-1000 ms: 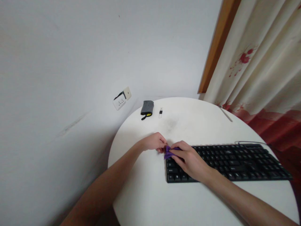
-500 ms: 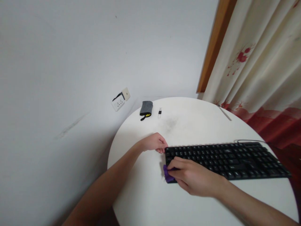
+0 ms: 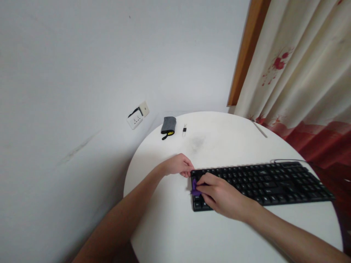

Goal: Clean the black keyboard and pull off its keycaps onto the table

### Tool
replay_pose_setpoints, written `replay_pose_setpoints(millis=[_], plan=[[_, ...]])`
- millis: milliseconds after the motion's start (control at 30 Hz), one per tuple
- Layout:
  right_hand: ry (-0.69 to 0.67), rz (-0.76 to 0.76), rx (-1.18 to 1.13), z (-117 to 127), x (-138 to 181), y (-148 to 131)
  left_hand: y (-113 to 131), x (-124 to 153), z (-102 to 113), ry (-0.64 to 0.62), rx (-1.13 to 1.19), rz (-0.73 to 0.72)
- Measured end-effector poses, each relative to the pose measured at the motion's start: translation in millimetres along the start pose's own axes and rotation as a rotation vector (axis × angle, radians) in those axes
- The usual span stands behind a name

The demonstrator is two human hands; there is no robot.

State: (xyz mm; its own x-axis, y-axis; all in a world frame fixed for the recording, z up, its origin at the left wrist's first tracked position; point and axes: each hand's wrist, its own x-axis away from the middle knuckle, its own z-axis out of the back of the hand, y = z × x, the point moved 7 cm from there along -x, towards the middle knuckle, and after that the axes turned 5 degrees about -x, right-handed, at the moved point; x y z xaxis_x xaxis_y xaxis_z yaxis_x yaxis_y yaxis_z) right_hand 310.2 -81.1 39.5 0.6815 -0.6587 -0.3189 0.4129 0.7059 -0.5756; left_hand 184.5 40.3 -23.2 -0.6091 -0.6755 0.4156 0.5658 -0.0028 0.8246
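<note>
A black keyboard (image 3: 263,180) lies across the round white table (image 3: 219,142). My right hand (image 3: 219,195) is closed on a small purple cloth (image 3: 195,186) and presses it against the keys at the keyboard's left end. My left hand (image 3: 178,165) rests on the table with its fingers curled, touching the keyboard's far left corner. Whether anything is inside those fingers is hidden.
A grey pouch (image 3: 168,126) with a yellow and black strap and a small black clip (image 3: 184,129) lie at the table's far edge. A thin stick (image 3: 260,130) lies at the right by the flowered curtain (image 3: 298,69). A wall socket (image 3: 135,117) sits at the left.
My right hand slid the purple cloth from the keyboard's far left corner down to its near left corner, then back up to the middle of the left end. My left hand stayed put.
</note>
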Motion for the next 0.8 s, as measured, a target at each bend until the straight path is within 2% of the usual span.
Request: replay_pose_setpoints(millis=[133, 200, 267, 400, 467, 600, 700, 800], plan=[[-0.195, 0.118, -0.112, -8.3, 6.3, -25.9, 1.2, 1.3, 0.7, -0.002, -0.011, -0.005], [-0.2, 0.127, -0.151, -6.5, 6.5, -27.6, 0.1, 0.9, 0.8, -0.003, -0.013, -0.005], [-0.102, 0.084, -0.145, 1.5, 3.7, -17.8, -1.1, 0.2, 0.4, -0.007, -0.01, -0.006], [0.239, -0.127, -0.012, 26.9, 1.4, 24.6, -1.6, -0.7, -0.3, -0.005, 0.018, 0.002], [0.31, -0.205, 0.043, 31.7, 2.6, 41.5, -1.8, -0.8, -0.4, -0.002, 0.023, 0.016], [0.246, -0.207, 0.066, 20.8, 3.1, 44.6, -1.7, -0.7, -0.2, 0.004, 0.017, 0.018], [0.154, -0.14, 0.038, 7.1, 3.5, 23.0, -1.7, -0.4, 0.4, 0.007, -0.002, 0.007], [-0.001, -0.032, -0.038, -6.8, 3.7, -6.5, -1.6, 0.2, 0.9, 0.004, -0.025, 0.002]])
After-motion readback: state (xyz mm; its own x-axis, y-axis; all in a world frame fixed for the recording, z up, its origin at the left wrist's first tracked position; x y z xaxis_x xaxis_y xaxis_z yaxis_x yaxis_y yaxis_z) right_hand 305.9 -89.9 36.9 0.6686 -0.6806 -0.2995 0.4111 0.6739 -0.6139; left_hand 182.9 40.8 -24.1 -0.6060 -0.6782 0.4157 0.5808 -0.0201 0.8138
